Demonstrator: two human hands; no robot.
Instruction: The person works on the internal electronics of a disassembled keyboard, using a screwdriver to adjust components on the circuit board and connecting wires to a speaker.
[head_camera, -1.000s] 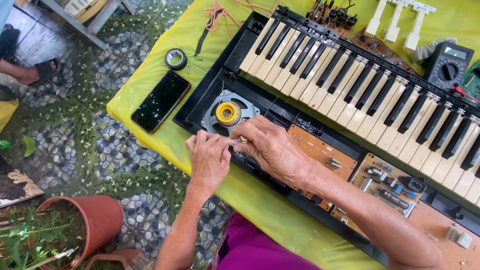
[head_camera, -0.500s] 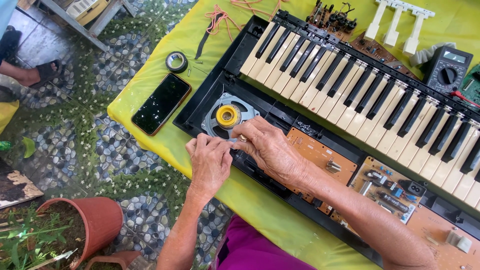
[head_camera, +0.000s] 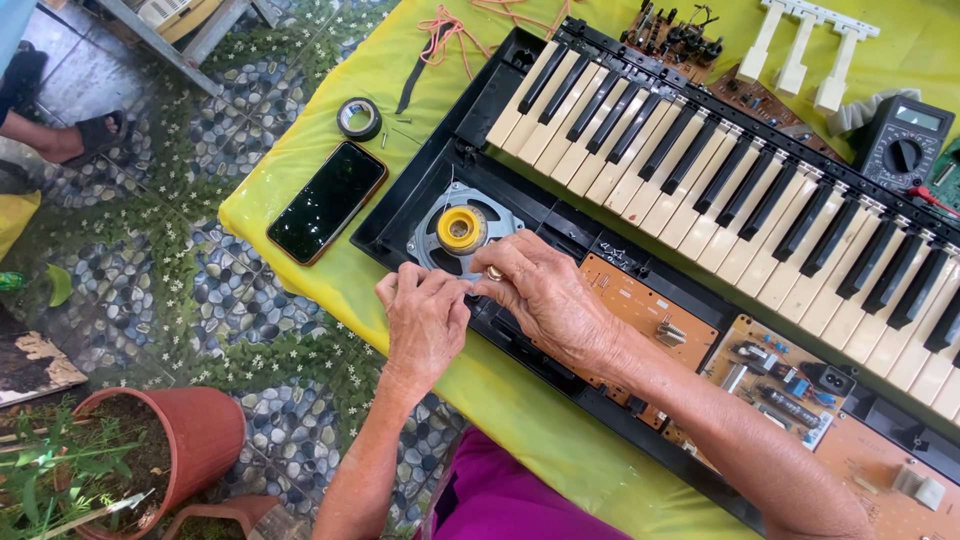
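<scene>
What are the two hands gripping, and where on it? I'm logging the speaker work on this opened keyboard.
Both the left hand and right hand pinch something small at the speaker's near rim; the fingers hide what it is.

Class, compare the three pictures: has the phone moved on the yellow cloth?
No. The phone lies at the same angle just below the tape roll and left of the keyboard's corner; only the camera shifts.

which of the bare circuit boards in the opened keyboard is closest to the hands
The plain orange-brown circuit board, right beside the right hand. The component-crowded brown board lies farther along the case, and the boards behind the keys sit across the keyboard.
</scene>
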